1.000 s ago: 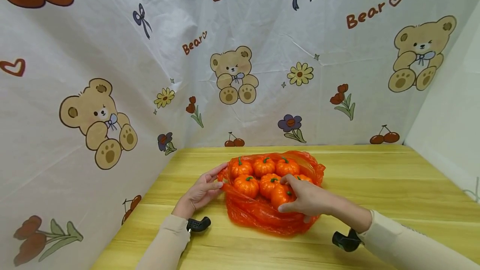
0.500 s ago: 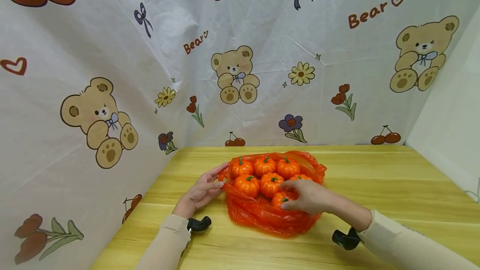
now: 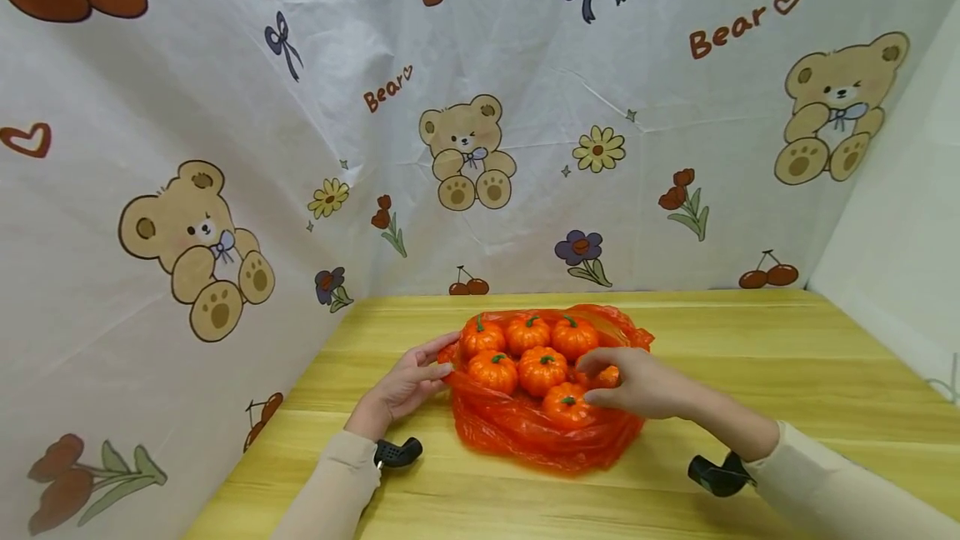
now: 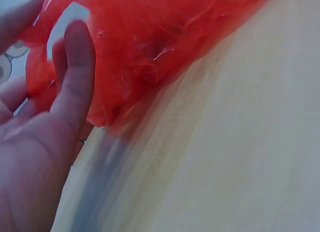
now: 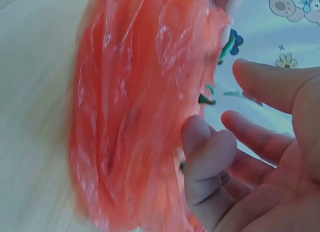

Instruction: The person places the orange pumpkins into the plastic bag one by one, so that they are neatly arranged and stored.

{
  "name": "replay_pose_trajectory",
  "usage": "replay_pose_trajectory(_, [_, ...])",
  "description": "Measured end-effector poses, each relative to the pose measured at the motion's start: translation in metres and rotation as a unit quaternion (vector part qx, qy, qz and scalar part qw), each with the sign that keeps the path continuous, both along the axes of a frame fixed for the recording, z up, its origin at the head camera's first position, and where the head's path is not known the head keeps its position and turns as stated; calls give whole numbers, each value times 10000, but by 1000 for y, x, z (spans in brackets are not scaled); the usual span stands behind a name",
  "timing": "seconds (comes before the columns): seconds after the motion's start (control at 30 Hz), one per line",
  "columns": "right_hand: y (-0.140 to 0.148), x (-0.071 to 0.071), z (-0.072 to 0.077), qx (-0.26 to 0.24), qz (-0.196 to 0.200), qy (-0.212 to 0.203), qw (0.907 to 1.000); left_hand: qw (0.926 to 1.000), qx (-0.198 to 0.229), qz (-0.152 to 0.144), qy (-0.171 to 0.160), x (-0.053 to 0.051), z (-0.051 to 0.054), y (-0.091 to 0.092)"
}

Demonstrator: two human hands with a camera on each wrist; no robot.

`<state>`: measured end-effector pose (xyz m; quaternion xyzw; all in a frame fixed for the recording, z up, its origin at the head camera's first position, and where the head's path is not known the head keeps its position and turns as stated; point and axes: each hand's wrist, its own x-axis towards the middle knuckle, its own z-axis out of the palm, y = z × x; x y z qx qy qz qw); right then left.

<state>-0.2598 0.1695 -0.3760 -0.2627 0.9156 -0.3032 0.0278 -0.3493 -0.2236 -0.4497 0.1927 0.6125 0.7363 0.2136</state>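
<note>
A thin red plastic bag (image 3: 517,438) lies spread open on the table, full of small orange toy pumpkins (image 3: 542,371) with green stems. My left hand (image 3: 405,382) holds the bag's left edge; the left wrist view has my thumb and fingers about a loop of the plastic bag (image 4: 150,46). Over the bag's right side hovers my right hand (image 3: 648,383), with loosely bent fingers and nothing in them. Just left of its fingertips sits the front pumpkin (image 3: 564,408). That hand hides part of a pumpkin at the right. Green stems (image 5: 206,99) poke past the bag in the right wrist view.
The bag rests on a yellow wood-grain table (image 3: 750,373). A white cloth (image 3: 525,48) printed with bears and flowers hangs behind and at the left. A white wall (image 3: 900,215) stands at the right. Each wrist carries a black camera mount (image 3: 399,452).
My right hand has let go of a pumpkin, which now sits at the front of the bag, and has drawn back up and to the right. The left hand stays at the bag's edge.
</note>
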Motion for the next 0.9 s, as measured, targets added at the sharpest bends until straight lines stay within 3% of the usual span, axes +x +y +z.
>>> replay_pose_trajectory(0.2, [12, -4, 5, -56, -115, -65, 9999, 9975, -467, 494, 182, 1, 4, 1])
replay_pose_trajectory(0.3, [21, -5, 7, 8, -178, -94, 9998, 9942, -822, 597, 357, 1, 6, 0])
replay_pose_trajectory(0.43, [34, -8, 8, 118, -271, -63, 9995, 9791, -1734, 552, 908, -1, 10, -3])
replay_pose_trajectory(0.5, [41, -11, 10, 112, -257, -57, 9996, 9636, -2253, 566, 1321, -3, 14, -4])
replay_pose_trajectory(0.7, [65, -23, 14, 173, -297, -78, 9994, 9063, -3472, 731, 2298, -12, 30, -3])
replay_pose_trajectory(0.9, [91, -34, 15, 444, -512, -71, 9977, 8497, -4429, 997, 2680, -13, 40, 2])
